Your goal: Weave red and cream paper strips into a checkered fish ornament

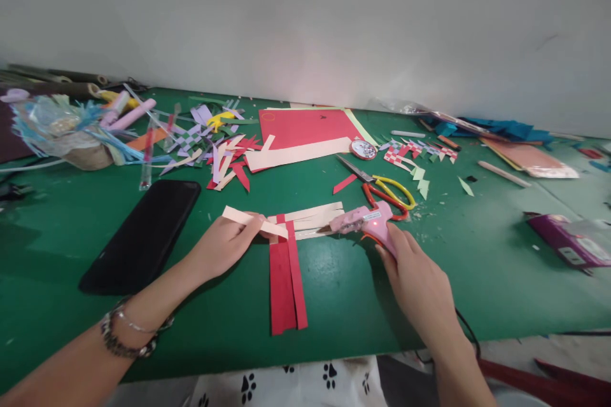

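Observation:
My left hand (235, 243) pinches a cream paper strip (243, 217) near the woven corner of a paper piece. That piece has red strips (284, 280) hanging toward me and cream strips (315, 215) running to the right. My right hand (420, 273) is wrapped round the handle of a pink hot glue gun (370, 221). Its nozzle points left, over the lower cream strip, where a shiny line shows. Just behind the glue gun lie scissors (382, 187) with red and yellow handles.
A black phone (143, 235) lies on the green table left of the paper piece. Red paper sheets (305, 128), several paper scraps (229, 159) and a round tin-like disc (363, 149) lie farther back. A purple packet (568, 238) sits at the right, and a cord (468, 327) runs beside my right wrist.

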`<state>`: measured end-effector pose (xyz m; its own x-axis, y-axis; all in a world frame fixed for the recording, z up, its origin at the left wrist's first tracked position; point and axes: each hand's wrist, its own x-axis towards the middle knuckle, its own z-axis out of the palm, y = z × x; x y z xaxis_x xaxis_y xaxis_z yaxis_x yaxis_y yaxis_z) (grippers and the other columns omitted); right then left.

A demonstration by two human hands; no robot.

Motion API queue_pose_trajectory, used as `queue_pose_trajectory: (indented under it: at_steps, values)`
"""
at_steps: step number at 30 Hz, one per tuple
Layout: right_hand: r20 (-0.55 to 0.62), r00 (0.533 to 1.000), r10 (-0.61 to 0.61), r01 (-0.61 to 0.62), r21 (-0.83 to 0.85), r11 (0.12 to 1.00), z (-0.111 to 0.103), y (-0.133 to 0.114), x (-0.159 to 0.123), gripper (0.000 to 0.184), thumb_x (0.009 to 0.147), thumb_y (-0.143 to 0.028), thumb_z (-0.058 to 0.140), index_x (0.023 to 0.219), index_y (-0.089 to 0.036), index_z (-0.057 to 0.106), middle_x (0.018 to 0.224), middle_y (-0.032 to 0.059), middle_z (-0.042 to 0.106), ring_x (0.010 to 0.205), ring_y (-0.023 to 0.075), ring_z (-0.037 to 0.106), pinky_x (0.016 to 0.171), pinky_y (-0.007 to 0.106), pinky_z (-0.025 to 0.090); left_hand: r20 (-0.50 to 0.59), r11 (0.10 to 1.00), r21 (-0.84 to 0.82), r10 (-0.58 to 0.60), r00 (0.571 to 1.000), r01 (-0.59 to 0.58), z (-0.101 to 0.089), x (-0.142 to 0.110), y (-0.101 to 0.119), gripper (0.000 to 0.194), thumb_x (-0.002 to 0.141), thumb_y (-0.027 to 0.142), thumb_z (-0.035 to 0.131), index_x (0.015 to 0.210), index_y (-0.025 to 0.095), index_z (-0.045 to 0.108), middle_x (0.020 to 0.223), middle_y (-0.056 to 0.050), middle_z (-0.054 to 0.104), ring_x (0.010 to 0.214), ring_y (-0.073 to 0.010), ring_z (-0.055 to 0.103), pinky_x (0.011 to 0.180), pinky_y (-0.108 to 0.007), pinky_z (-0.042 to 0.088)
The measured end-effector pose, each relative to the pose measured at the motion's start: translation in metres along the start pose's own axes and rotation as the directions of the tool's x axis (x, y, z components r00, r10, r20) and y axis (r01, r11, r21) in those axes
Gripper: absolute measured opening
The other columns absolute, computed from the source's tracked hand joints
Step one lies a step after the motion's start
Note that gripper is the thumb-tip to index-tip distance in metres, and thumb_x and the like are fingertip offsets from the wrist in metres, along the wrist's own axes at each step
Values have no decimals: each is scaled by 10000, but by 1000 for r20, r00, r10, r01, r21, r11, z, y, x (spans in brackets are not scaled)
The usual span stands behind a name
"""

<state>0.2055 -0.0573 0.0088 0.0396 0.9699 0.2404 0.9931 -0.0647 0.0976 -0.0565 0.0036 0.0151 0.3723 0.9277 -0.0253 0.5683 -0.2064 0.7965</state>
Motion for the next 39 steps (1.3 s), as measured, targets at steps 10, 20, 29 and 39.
queue_pose_trajectory:
  at_steps: [10,20,29,39]
  values:
    - [-8,998,65,-65,-44,997,-3,15,-1,245,871,-303,323,1037,-184,459,912,65,606,571,151,574,403,226,318,-7,1000,-27,11,1000,-11,1,2,-2,455,842,388,273,695,195,658,826,-11,691,816,-182,610,778,-217,435]
    - [-36,995,88,-90,-66,994,-3,28,-3,247,873,-320,309,1014,-196,470,889,56,601,553,149,560,390,227,306,-8,999,-40,0,1000,0,1,3,0,461,827,406,274,689,195,659,799,-17,694,807,-189,610,779,-226,447]
    - [-75,993,94,-101,-91,991,-7,32,-3,286,868,-331,313,1053,-177,468,891,71,596,610,171,577,396,232,312,-5,999,-33,-4,1000,4,1,0,-2,460,827,414,279,681,195,657,800,-26,698,808,-192,616,808,-232,437]
    - [-115,988,103,-117,-115,987,-8,34,-4,315,867,-355,297,1068,-183,467,876,77,588,625,182,575,393,233,293,3,999,-31,11,1000,-11,1,3,-3,464,829,412,270,706,198,662,800,-15,697,792,-186,615,788,-232,447]
